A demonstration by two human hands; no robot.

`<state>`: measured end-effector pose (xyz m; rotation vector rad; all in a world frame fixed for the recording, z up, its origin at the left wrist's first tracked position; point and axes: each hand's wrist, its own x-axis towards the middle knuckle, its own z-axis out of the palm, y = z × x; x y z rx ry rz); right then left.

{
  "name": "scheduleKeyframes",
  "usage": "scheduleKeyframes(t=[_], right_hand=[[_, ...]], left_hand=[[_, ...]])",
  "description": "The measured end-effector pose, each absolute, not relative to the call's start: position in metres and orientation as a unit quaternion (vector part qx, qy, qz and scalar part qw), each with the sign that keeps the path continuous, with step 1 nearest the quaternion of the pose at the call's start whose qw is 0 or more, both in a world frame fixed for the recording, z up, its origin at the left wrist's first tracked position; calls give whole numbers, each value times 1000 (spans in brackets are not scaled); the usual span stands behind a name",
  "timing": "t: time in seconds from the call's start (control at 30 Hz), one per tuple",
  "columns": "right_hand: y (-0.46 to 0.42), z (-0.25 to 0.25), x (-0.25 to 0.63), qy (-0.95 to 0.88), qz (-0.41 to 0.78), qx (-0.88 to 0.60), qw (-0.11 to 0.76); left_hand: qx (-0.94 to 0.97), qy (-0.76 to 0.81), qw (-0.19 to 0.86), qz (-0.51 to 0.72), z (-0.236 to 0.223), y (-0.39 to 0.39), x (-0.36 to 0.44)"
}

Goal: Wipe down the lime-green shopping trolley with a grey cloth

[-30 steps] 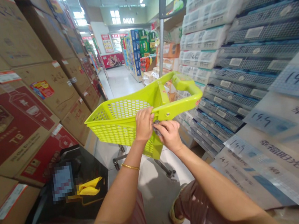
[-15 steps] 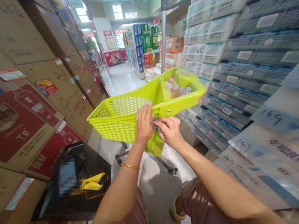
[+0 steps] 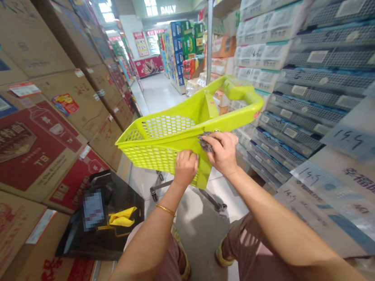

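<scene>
A lime-green plastic shopping cart (image 3: pixel 228 122) with mesh basket walls stands side-on in front of me. My right hand (image 3: pixel 223 152) pinches a crumpled grey-purple cloth (image 3: pixel 205 143) and presses it against the cart's side, just under the handle frame. Lower and to the left, my left hand (image 3: pixel 186 166) has its fingers curled against the basket's side, close to the solid rear panel. A gold bracelet (image 3: pixel 165 210) circles my left wrist.
Stacked cardboard cartons (image 3: pixel 13 139) line the left side. A black bag (image 3: pixel 83 235) with a yellow piece lies on a low ledge there. On the right are piles of wrapped tissue packs (image 3: pixel 263 63) and price sheets (image 3: pixel 354 138). A metal pole (image 3: pixel 210 42) rises behind the cart.
My left hand has slid down from the basket's rim to its lower side, fingers now curled. My right hand has shifted slightly up and right along the cart with the cloth.
</scene>
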<state>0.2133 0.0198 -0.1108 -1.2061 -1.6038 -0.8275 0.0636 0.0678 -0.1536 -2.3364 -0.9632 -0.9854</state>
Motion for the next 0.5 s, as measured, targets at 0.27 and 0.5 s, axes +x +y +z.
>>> scheduleKeyframes(t=[0.27,0.5], right_hand=[[20,-133,207,-702,-322,-517,369],[19,-143,207,-731,-334,-496,329]], left_hand=[[-862,-320,241,-311,-158,77,60],[-867,-333,223,-294,-156,78,61]])
